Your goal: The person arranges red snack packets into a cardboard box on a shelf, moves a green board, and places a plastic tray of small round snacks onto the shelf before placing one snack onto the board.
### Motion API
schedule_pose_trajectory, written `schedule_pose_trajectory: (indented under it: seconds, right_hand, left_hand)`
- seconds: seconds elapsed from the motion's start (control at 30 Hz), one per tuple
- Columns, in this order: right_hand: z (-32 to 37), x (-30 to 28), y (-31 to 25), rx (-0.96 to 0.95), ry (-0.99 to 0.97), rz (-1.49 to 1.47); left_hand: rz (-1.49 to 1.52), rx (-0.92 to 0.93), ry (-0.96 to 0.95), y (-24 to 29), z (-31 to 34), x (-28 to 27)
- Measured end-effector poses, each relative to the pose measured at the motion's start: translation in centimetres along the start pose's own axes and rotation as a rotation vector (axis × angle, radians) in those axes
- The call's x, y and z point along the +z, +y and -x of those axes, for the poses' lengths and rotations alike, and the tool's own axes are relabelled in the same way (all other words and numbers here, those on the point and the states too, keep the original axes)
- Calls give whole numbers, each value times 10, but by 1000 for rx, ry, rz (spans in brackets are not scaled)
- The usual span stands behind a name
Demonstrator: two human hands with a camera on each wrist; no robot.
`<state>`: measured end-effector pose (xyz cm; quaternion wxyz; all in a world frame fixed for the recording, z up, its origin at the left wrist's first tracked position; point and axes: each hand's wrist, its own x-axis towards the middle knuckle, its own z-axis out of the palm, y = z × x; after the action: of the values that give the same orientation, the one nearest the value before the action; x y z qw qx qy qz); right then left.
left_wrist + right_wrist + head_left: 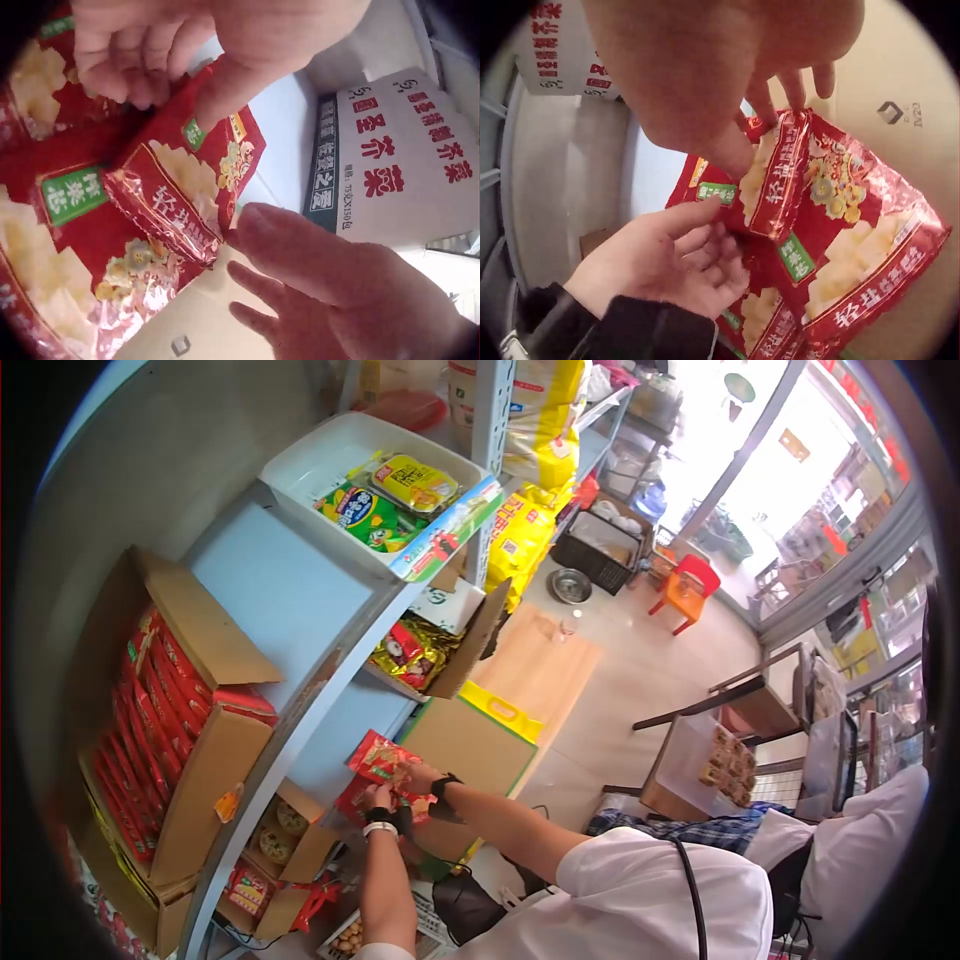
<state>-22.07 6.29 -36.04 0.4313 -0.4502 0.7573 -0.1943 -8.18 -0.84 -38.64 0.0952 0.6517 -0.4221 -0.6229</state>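
Note:
Both hands meet in front of the shelf, around several red food packets with pictures of pale chopped pieces. My left hand pinches one edge of a red food packet between thumb and fingers. On that packet's other side, my right hand grips the edge, thumb on the front and fingers partly hidden behind. Larger red packets lie beneath and beside it, overlapping. In the head view the topmost packet shows just beyond the fingers. A brown carton stands right behind the hands.
A metal shelf carries a box of red packets and a white bin of snacks. An open box of golden packets sits below the bin. A printed white carton stands nearby. Eggs lie low down.

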Motion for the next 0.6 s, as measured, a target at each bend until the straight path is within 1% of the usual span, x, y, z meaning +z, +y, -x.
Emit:
schedule_pose_trajectory:
  seconds: [0.03, 0.07, 0.1, 0.13, 0.17, 0.23, 0.27, 0.3, 0.37, 0.43, 0.47, 0.5, 0.53, 0.6]
  right_hand:
    - [-2, 17, 13, -71, 27, -11]
    - [3, 17, 13, -150, 50, -21]
    - [6, 14, 15, -202, 22, -12]
    - [16, -1, 5, -262, -4, -8]
    - [27, -13, -1, -325, -37, -7]
    - [42, -24, -1, -136, -23, -185]
    - [50, -27, 1, -48, -34, -263]
    - [47, -14, 24, -103, 13, -339]
    - [41, 11, 71, -222, 95, -484]
    - [70, -15, 59, -103, -313, -604]
    - [95, -32, 40, 26, -353, -702]
    - [120, -47, 21, 169, -383, -793]
    - [132, -50, 12, 132, -393, -779]
    - [147, -54, 4, 57, -408, -740]
  left_hand:
    - [51, -42, 14, 9, 15, 2]
    - [61, -5, -14, -1, 9, 1]
    - [116, 55, -38, -13, 4, 8]
    - [166, 121, -54, -32, -17, 14]
    - [215, 185, -64, -43, -25, 12]
    - [202, 159, -199, -33, 0, 12]
    - [162, 195, -173, -26, 24, 12]
    - [127, 237, -138, -10, 53, 12]
    - [-389, 262, 29, 11, 102, -5]
    - [-423, 327, 118, 40, 166, -13]
    - [-194, 349, 15, 14, 150, -24]
    - [36, 375, -99, -30, 113, -29]
    - [273, 406, -223, -52, 96, -30]
    - [403, 346, -317, -30, 139, -44]
